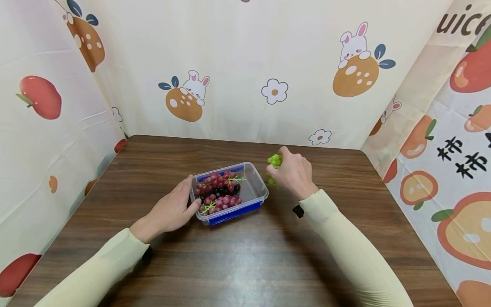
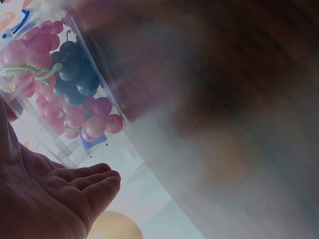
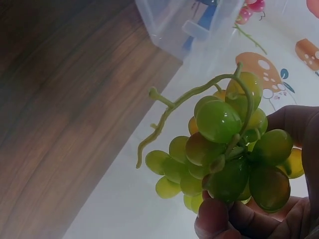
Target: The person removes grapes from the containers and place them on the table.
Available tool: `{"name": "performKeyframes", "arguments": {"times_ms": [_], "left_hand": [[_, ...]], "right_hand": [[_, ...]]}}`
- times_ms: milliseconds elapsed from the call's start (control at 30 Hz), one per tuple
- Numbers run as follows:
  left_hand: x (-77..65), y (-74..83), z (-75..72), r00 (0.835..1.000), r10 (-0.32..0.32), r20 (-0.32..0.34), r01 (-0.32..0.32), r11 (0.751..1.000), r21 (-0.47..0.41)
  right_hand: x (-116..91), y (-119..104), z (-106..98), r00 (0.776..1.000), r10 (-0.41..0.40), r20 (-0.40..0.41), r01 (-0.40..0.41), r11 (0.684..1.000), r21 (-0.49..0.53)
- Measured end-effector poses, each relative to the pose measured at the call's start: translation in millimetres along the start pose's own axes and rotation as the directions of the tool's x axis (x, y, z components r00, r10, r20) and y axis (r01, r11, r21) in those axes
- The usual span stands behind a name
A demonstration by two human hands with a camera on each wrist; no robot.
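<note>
A clear plastic box (image 1: 251, 181) with blue side clips stands mid-table. Inside it, toward the left, lie two bunches of red grapes (image 1: 226, 201) with a bunch of black grapes (image 2: 75, 72) between them; its right part shows bare bottom. My left hand (image 1: 170, 209) rests against the box's left end, fingers straight along the wall and thumb at the near corner. Just right of the box, my right hand (image 1: 293, 172) pinches a bunch of green grapes (image 3: 219, 149) between thumb and fingers. A curling green stem sticks out from that bunch in the right wrist view.
The brown wooden table (image 1: 184, 273) reaches back to a white curtain (image 1: 238, 115) printed with rabbits, fruit and flowers. More printed cloth (image 1: 441, 179) hangs along the right and left sides. Both forearms wear pale sleeves (image 1: 345, 238).
</note>
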State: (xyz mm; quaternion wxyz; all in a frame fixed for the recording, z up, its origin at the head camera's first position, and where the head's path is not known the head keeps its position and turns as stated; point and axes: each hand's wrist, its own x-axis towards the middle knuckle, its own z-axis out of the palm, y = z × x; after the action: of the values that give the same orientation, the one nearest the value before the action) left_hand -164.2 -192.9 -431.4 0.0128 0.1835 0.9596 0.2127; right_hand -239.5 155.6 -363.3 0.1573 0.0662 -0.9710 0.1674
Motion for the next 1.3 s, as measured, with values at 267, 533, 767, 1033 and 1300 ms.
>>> {"name": "performKeyframes", "arguments": {"times_ms": [267,533,767,1033,1300], "left_hand": [[0.5,0.4,0.0,1.0,0.002,-0.001,-0.002,1.0,-0.003],[0.3,0.6,0.0,1.0,0.004,-0.002,-0.004,1.0,-0.004],[0.3,0.5,-0.1,1.0,0.003,-0.003,-0.003,1.0,-0.003],[0.3,0.2,-0.3,1.0,0.004,-0.001,-0.004,1.0,-0.002],[0.5,0.1,-0.5,1.0,0.002,0.005,-0.002,1.0,0.0]], "right_hand": [[1,10,6,0.999,0.032,0.04,-0.03,0.999,-0.032],[1,16,11,0.993,0.065,0.098,-0.062,0.997,-0.041],[0,22,16,0.99,0.077,0.12,-0.07,0.996,-0.061],[1,29,22,0.989,0.072,0.127,-0.064,0.996,-0.067],[2,35,27,0.986,0.076,0.145,-0.063,0.994,-0.09]]}}
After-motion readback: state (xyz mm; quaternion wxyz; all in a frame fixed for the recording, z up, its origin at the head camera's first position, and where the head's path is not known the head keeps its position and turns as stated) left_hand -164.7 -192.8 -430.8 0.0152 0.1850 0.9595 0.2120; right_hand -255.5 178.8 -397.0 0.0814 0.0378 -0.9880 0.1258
